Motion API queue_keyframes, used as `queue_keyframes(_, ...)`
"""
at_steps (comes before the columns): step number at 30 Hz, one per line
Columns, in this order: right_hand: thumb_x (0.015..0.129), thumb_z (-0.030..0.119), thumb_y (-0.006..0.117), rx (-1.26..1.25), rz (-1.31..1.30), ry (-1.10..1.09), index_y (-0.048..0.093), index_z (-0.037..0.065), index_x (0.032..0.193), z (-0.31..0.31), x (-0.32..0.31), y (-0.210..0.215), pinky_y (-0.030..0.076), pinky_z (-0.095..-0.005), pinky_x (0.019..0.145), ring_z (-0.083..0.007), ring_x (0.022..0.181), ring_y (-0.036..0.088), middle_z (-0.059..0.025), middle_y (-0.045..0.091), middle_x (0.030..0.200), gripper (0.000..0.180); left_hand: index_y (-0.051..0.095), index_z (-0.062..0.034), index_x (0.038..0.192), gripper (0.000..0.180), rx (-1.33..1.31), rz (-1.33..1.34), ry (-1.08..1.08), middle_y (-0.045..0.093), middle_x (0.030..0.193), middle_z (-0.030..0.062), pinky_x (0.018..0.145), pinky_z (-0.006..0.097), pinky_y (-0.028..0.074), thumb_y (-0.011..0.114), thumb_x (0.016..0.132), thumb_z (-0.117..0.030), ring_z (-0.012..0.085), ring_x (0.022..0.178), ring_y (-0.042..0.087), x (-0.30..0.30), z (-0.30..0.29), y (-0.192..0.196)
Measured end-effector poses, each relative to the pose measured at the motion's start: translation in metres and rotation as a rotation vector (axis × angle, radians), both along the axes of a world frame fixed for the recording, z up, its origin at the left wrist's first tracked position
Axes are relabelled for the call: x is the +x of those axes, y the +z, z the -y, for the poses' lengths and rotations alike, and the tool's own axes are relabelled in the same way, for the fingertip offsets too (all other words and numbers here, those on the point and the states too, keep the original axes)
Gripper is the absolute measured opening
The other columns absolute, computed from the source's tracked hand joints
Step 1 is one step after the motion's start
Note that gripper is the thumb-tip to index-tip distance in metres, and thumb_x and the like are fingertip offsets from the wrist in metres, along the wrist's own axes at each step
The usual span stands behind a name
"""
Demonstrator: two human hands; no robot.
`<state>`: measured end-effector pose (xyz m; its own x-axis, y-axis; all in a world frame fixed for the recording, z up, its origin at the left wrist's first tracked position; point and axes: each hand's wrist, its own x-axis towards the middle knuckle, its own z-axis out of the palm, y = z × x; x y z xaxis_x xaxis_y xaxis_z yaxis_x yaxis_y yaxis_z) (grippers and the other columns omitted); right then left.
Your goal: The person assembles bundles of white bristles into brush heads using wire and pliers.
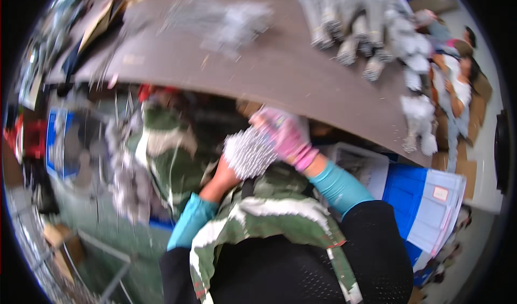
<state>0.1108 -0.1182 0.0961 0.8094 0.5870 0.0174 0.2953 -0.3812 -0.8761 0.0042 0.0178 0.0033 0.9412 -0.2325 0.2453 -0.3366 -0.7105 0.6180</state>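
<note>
A thick bundle of thin white rods (249,154) is in front of my body, its many ends facing up. My left hand (222,173) grips it from the left and below; the bundle hides most of those fingers. My right hand (284,138), in a pink glove, is closed around the bundle's right side, with its fingertips partly blurred. Light blue sleeves cover both forearms. Beneath my hands is a green and white camouflage apron (253,212).
A brown table (258,78) spans the front. On it lie loose whitish strands (231,24) and, at the right, several tied bundles (350,18). A blue and white crate (420,201) stands at my right. Bundles (129,185) lie lower left. Other people (458,83) are at far right.
</note>
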Motion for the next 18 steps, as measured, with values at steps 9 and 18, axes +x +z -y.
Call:
queue_keyframes(9,0.096,0.023,0.053,0.078,-0.55,0.001,0.059,0.003,0.112,0.029,0.011,0.002,0.043,-0.0196,0.057,-0.0095,0.078,0.061,-0.0039,0.064,0.103,0.026,0.058,-0.0016,0.119,0.039,-0.606,-0.24,0.157,0.062,0.118,0.0113,0.094,0.033,0.044,0.066,0.084,-0.016,0.0226,0.11,0.058,-0.015,-0.003,-0.018)
queue_keyframes(18,0.095,0.039,0.053,-0.214,-0.746,0.154,0.061,-0.003,0.107,0.045,0.023,0.045,0.043,-0.0189,0.059,-0.0057,0.072,0.056,-0.0064,0.064,0.095,0.044,0.058,-0.0021,0.119,0.038,-0.651,-0.217,0.227,0.062,0.118,0.0114,0.094,0.033,0.044,0.066,0.083,-0.013,0.0227,0.109,0.059,-0.019,0.0,-0.006)
